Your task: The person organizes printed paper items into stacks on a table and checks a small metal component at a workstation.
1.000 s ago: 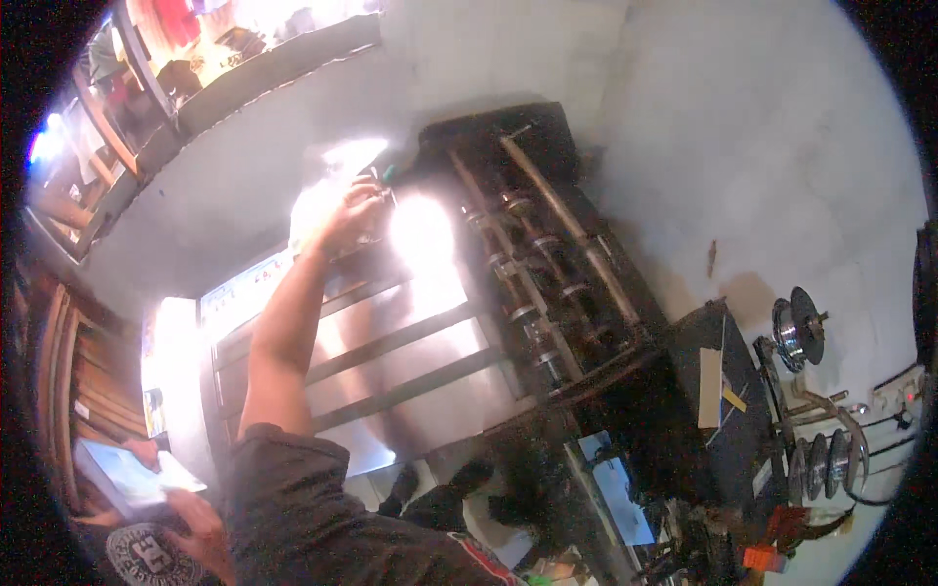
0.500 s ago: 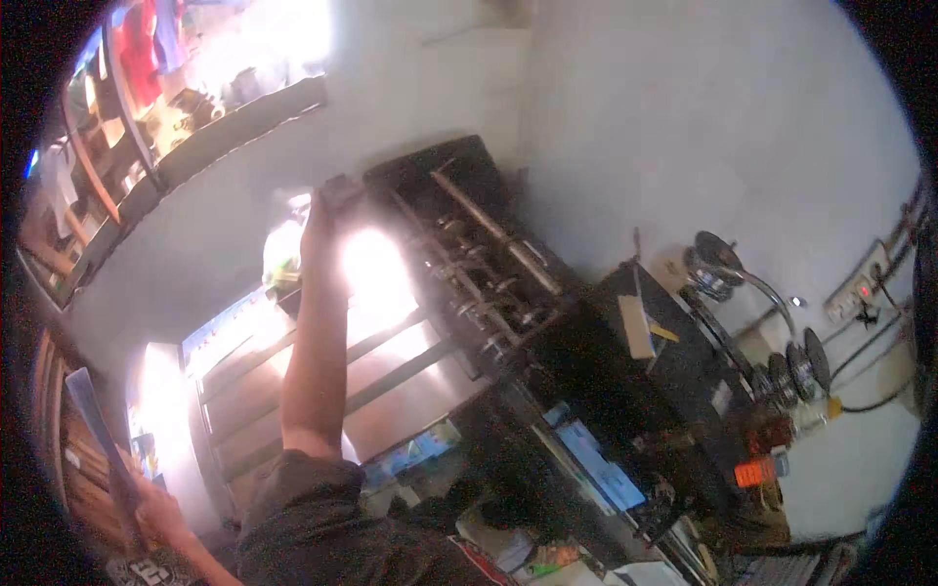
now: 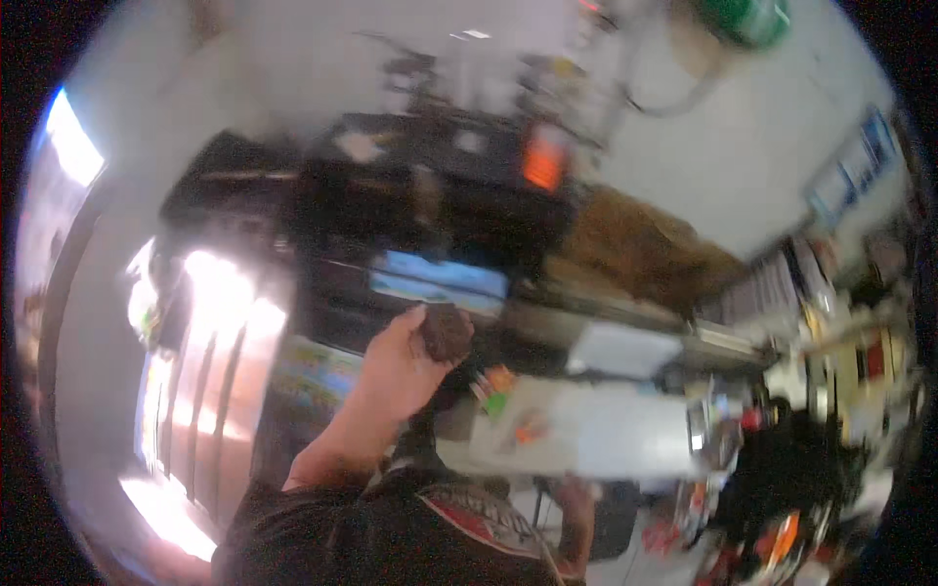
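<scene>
A small dark brown block point(image 3: 447, 334) is gripped in my right hand point(image 3: 396, 356), in front of a black machine point(image 3: 322, 210). Thumb and fingers close round it; its kind is too blurred to tell. Just beyond the block lies a light blue panel point(image 3: 440, 278) on the machine. At the lower left rim my left hand point(image 3: 181, 562) shows only as a smear of skin beside a glaring pale flat strip point(image 3: 166, 518); its fingers cannot be made out.
A slatted silver panel point(image 3: 210, 391) catches glare at the left. An orange object point(image 3: 542, 164) sits by the machine's right end. A brown cover point(image 3: 635, 239), a white-topped table point(image 3: 625, 435) and clutter point(image 3: 791, 439) extend right. Another person's blurred arm point(image 3: 576, 508) appears low right.
The view has swung right, showing the table and clutter. My right hand has come from above the silver panel to before the black machine. The strip in my left hand, clear earlier, is now blurred.
</scene>
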